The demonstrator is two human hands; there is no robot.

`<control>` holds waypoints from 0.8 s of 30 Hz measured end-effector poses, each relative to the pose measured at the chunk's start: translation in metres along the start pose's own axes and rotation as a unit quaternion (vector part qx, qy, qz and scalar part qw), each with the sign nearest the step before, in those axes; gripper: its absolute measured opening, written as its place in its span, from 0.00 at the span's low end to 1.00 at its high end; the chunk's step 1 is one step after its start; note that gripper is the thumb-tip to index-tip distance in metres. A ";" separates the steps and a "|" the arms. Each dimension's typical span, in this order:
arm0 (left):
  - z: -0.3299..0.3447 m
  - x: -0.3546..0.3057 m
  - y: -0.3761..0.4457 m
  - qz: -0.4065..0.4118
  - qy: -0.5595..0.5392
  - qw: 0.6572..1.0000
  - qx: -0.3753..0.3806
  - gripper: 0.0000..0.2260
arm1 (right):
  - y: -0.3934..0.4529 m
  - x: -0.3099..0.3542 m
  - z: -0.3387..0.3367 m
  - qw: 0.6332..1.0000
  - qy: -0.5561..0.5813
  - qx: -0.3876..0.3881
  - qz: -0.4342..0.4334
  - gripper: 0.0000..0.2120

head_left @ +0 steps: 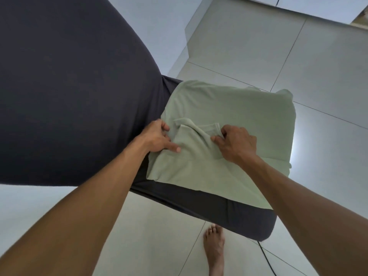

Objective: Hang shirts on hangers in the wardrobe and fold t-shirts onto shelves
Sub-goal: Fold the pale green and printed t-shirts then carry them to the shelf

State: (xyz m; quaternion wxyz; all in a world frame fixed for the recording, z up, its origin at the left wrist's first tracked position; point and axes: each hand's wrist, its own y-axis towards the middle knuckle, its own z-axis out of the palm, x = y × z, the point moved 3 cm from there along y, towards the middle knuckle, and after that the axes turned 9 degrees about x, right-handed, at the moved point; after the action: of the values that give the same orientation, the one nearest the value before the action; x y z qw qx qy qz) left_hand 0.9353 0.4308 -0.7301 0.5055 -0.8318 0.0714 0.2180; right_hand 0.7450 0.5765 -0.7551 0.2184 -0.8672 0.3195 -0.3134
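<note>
With your left hand (159,137) and right hand (234,143) pinching the t-shirt (229,108), fold toward 12 o'clock, keeping edges aligned.

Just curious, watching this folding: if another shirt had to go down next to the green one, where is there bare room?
The dark cushion has a bare strip along its near edge, below the green t-shirt. The rest is covered, with both hands mid-shirt.

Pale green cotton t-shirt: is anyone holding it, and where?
Yes. The left hand and right hand pinch the pale green cotton t-shirt around its collar.
</note>
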 end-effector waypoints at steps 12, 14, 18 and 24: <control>0.012 0.045 -0.040 -0.113 0.278 0.954 0.006 0.30 | -0.002 -0.001 -0.001 1.000 0.019 -0.007 -0.012 0.12; 0.016 0.041 -0.042 -0.113 0.301 0.947 -0.011 0.29 | -0.005 -0.003 -0.001 0.999 0.043 -0.012 -0.029 0.13; 0.038 0.026 -0.045 -0.129 0.341 0.926 -0.102 0.30 | -0.018 -0.018 -0.002 0.991 0.100 -0.016 -0.090 0.15; 0.103 -0.041 -0.045 0.113 0.337 0.922 -0.154 0.23 | -0.050 -0.084 -0.018 0.995 0.007 0.020 -0.094 0.14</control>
State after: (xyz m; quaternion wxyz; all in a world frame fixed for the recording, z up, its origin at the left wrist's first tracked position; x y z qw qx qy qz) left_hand 0.8838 0.5377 -0.7164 0.2896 -0.9100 0.2965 -0.0110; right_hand 0.7033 0.6663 -0.7472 0.2028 -0.8866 0.2319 -0.3451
